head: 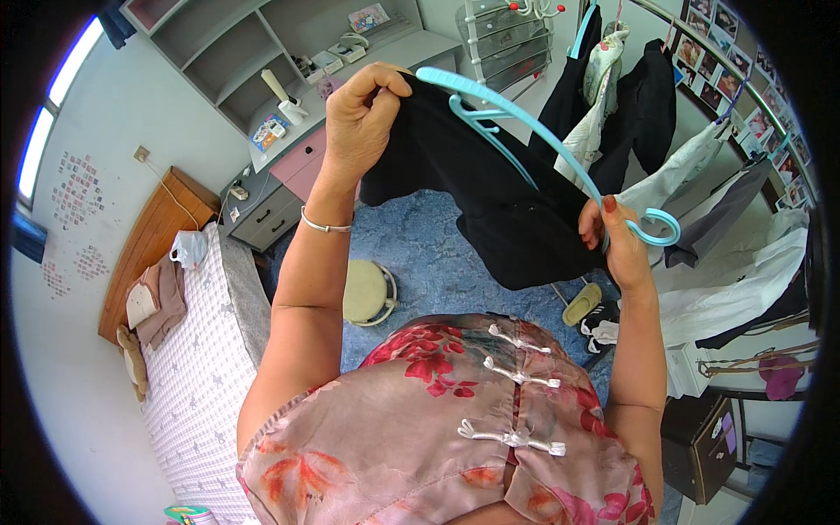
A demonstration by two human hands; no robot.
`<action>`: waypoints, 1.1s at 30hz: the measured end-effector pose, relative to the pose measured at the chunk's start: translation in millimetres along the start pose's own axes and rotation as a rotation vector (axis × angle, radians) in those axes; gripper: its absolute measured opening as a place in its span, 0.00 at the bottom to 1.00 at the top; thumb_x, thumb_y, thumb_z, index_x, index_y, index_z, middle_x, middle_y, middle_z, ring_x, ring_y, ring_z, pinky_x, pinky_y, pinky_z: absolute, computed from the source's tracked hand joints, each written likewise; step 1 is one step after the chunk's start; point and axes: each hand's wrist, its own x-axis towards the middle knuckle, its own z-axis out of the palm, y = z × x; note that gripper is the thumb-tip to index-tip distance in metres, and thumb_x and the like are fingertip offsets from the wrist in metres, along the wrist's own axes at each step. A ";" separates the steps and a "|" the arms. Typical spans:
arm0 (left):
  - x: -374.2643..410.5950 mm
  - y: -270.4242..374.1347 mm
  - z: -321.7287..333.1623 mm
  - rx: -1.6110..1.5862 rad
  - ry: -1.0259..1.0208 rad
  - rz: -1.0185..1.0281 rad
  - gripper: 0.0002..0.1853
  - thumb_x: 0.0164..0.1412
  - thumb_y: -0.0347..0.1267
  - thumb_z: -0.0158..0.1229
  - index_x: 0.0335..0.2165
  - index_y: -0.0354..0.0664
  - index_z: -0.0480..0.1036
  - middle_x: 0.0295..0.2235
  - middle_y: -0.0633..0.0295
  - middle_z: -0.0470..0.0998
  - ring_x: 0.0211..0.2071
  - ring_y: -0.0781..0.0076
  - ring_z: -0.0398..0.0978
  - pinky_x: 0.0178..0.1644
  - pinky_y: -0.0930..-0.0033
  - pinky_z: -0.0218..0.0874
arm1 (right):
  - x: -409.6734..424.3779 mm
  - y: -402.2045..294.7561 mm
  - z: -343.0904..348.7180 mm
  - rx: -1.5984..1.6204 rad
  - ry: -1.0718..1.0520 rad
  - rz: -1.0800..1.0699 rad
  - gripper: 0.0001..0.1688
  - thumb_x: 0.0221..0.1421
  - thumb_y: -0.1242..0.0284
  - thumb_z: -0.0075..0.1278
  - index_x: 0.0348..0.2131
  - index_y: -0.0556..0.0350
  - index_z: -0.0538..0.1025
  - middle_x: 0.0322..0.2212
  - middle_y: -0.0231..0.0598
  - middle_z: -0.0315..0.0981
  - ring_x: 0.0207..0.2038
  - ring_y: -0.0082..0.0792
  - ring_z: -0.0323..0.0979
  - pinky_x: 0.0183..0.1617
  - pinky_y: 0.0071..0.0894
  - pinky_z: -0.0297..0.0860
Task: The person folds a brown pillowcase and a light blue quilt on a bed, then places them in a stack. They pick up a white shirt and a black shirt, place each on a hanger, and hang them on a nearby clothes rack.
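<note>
My left hand (pixel 361 118) is raised and pinches the edge of a black garment (pixel 446 170) between thumb and fingers. The cloth hangs across to the right in folds. A light-blue plastic clothes hanger (pixel 525 118) lies along the garment, its far arm tip standing free near my left hand. Closed around the hanger near its hook is my right hand (pixel 617 243), which also touches the black cloth. The hook itself curls out to the right. Whether the hanger's lower bar passes inside the garment is partly hidden by folds.
A metal clothes rail (pixel 722 65) with hanging garments curves along the right. Below stand a round stool (pixel 365 292), a green slipper (pixel 582 304) and a dark box (pixel 699 449). A bed (pixel 197 367) lies left; a grey desk (pixel 420 49) with shelves is beyond.
</note>
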 end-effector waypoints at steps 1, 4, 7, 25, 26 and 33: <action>-1.5 0.1 0.0 0.011 0.024 -0.003 0.08 0.47 0.15 0.42 0.23 0.34 0.68 0.27 0.66 0.71 0.26 0.84 0.63 0.31 0.84 0.53 | 1.5 -2.1 0.4 -0.025 -0.012 0.008 0.35 0.56 0.45 0.28 0.17 0.55 0.68 0.14 0.31 0.62 0.20 0.20 0.60 0.25 0.17 0.56; -4.3 -0.2 -1.2 0.043 0.060 0.049 0.08 0.46 0.15 0.42 0.23 0.34 0.68 0.27 0.65 0.71 0.26 0.84 0.63 0.31 0.84 0.53 | 6.6 -7.0 0.2 -0.051 -0.036 0.032 0.35 0.55 0.45 0.29 0.17 0.55 0.68 0.17 0.33 0.65 0.22 0.22 0.61 0.27 0.19 0.57; -7.8 -4.6 -1.4 0.000 0.115 0.060 0.08 0.46 0.15 0.42 0.23 0.34 0.68 0.27 0.65 0.72 0.26 0.84 0.63 0.30 0.84 0.53 | 12.0 -10.5 -3.9 0.019 -0.029 0.055 0.34 0.55 0.45 0.30 0.16 0.55 0.68 0.21 0.37 0.69 0.24 0.23 0.63 0.28 0.20 0.58; -33.8 -15.2 -7.3 0.363 -0.381 0.016 0.09 0.44 0.17 0.44 0.27 0.34 0.68 0.26 0.59 0.69 0.25 0.68 0.68 0.30 0.73 0.59 | 12.4 -10.3 -30.7 0.116 -0.150 0.296 0.33 0.56 0.47 0.31 0.14 0.53 0.65 0.22 0.43 0.71 0.18 0.17 0.61 0.21 0.13 0.54; -35.9 -8.3 -7.5 0.417 -0.467 -0.003 0.08 0.44 0.18 0.44 0.27 0.34 0.68 0.26 0.58 0.68 0.26 0.64 0.68 0.30 0.71 0.59 | 10.0 -10.7 -31.1 0.137 -0.115 0.283 0.32 0.56 0.47 0.31 0.14 0.52 0.66 0.22 0.44 0.72 0.17 0.17 0.62 0.20 0.12 0.55; -48.6 -24.7 -3.1 0.412 -0.496 -0.051 0.06 0.44 0.18 0.42 0.24 0.34 0.64 0.25 0.54 0.65 0.25 0.56 0.65 0.31 0.67 0.58 | 2.0 -16.5 -26.1 0.115 -0.118 0.356 0.33 0.55 0.45 0.30 0.15 0.52 0.66 0.24 0.46 0.73 0.23 0.29 0.75 0.21 0.14 0.68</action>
